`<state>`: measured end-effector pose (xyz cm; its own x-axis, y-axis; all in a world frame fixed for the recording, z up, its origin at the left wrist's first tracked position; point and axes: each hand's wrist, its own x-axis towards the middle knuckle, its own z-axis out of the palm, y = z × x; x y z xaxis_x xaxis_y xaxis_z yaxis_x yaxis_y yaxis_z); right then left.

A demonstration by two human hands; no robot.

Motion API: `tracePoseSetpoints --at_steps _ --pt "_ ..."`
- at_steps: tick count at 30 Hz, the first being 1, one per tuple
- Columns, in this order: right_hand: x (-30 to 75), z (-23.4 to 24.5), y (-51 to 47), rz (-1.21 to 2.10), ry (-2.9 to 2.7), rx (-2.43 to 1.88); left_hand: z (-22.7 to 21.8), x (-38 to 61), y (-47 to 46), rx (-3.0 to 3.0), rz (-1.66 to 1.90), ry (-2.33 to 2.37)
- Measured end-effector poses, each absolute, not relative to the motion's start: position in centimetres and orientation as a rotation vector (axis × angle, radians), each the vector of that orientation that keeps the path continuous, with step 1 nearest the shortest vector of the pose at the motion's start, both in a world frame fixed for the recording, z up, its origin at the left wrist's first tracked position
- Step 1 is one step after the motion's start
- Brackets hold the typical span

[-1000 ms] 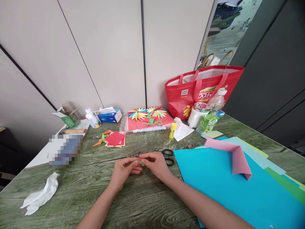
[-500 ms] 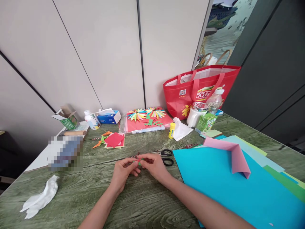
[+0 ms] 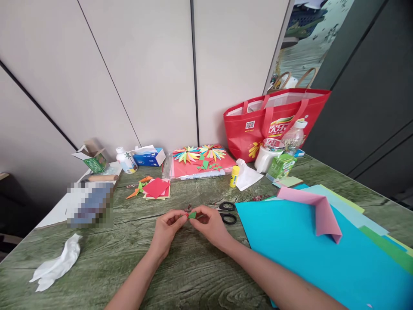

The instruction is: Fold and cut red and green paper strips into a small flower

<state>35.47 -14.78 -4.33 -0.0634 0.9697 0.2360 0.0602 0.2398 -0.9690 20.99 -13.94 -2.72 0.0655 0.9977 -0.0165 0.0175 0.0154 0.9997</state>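
Note:
My left hand (image 3: 165, 232) pinches a tiny red paper piece (image 3: 186, 214) between thumb and fingertips. Close against it, a small green paper piece (image 3: 192, 215) sits in the pinch of my right hand (image 3: 210, 227). The two pieces meet or nearly meet; I cannot tell if they are joined. Black-handled scissors (image 3: 229, 219) lie just beyond my right hand, their blades mostly hidden. Behind my hands are a stack of red and pale paper squares (image 3: 156, 188), orange and green folded paper (image 3: 140, 188) and a yellow glue stick (image 3: 234, 176).
Large blue paper (image 3: 290, 254) covers the right side, with folded pink paper (image 3: 324, 211) on top. A red bag (image 3: 238, 133), a green carton (image 3: 281, 167) and a plastic packet with paper stars (image 3: 206, 172) stand or lie at the back. Crumpled tissue (image 3: 60, 267) lies left.
The green piece now shows plainly between my hands, where fingers mostly covered it before. My fingertips have shifted slightly. The whole view has moved a little.

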Motion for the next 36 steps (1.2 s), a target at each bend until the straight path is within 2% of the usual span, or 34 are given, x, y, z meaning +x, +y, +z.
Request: tracePoseSetpoints --at_steps 7,13,19,28,36 --pt "35.9 -4.4 -15.0 0.629 -1.556 -1.000 -2.9 21.1 -14.0 1.215 1.091 1.146" --pt "36.0 -5.3 -14.8 0.604 -1.678 -0.987 -2.6 21.3 -14.0 1.073 1.108 1.152" --pt "36.2 -5.2 -14.3 0.822 -1.677 -0.979 -2.6 21.2 -13.9 0.895 1.102 1.190" --pt "36.2 -5.4 -13.6 1.472 -1.339 -0.838 -2.7 20.9 -13.6 0.872 1.122 1.185" --pt "36.2 -5.2 -13.5 1.528 -1.189 -0.913 -2.5 21.1 -13.8 0.972 1.072 1.132"
